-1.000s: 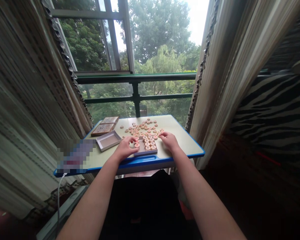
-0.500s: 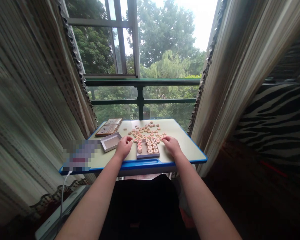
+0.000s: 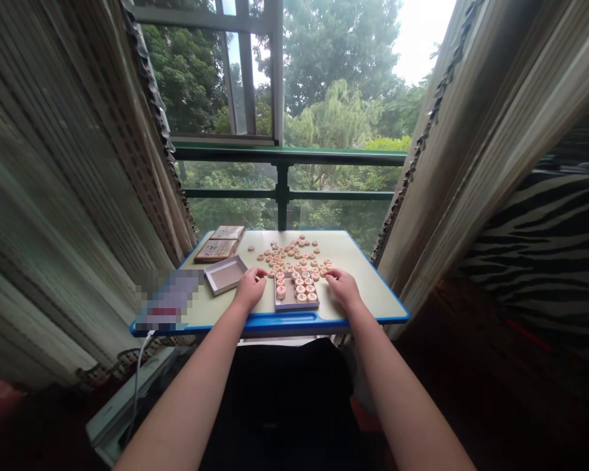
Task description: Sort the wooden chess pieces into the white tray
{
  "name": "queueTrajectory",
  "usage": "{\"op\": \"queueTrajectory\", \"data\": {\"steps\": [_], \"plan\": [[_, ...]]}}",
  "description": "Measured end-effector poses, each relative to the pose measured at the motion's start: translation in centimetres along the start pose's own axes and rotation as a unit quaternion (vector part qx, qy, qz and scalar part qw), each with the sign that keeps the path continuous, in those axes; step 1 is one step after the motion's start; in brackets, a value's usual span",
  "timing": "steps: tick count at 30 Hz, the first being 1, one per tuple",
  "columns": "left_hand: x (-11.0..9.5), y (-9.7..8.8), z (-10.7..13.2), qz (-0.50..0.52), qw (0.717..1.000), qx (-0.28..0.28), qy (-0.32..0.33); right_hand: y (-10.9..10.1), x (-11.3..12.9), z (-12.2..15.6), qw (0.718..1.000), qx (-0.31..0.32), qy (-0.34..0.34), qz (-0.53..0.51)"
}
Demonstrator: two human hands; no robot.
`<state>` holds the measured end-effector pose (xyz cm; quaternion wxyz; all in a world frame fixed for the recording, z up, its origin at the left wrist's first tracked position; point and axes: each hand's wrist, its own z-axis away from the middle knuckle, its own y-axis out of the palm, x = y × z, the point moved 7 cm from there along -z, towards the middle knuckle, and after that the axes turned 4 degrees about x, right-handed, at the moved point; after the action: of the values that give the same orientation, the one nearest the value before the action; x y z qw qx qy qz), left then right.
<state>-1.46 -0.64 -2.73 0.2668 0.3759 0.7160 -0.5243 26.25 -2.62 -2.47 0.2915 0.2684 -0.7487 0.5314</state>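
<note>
My left hand is left of a shallow open box, its fingers curled together close to loose Chinese chess pieces; whatever they hold is too small to make out. On the box's right side, my right hand has its thumb and fingertips closed at a round wooden Chinese chess piece. Inside the box, red-marked pieces are stacked along the left, and dark-marked pieces stand in two columns on the right. A bare strip of box floor shows between them.
An empty box lid lies left of my left hand. Behind it are a folded wooden board and, nearer, a blurred flat object with a white cable. The table's blue edge runs in front; a green railing stands beyond.
The whole view has shifted slightly, so the table sits a little further right and higher. Both hands stay on either side of the box, with hardly any movement relative to it.
</note>
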Motion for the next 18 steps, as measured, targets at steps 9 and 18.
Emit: {"op": "queueTrajectory", "data": {"steps": [9, 18], "plan": [[-0.4, 0.0, 0.4, -0.003, 1.0, 0.029, 0.004, -0.3, 0.4, 0.6, 1.0, 0.005, 0.013, -0.007], [-0.8, -4.5, -1.3, -0.171, 0.982, -0.065, 0.043, -0.3, 0.5, 0.2, 0.999, 0.006, 0.024, -0.047]]}}
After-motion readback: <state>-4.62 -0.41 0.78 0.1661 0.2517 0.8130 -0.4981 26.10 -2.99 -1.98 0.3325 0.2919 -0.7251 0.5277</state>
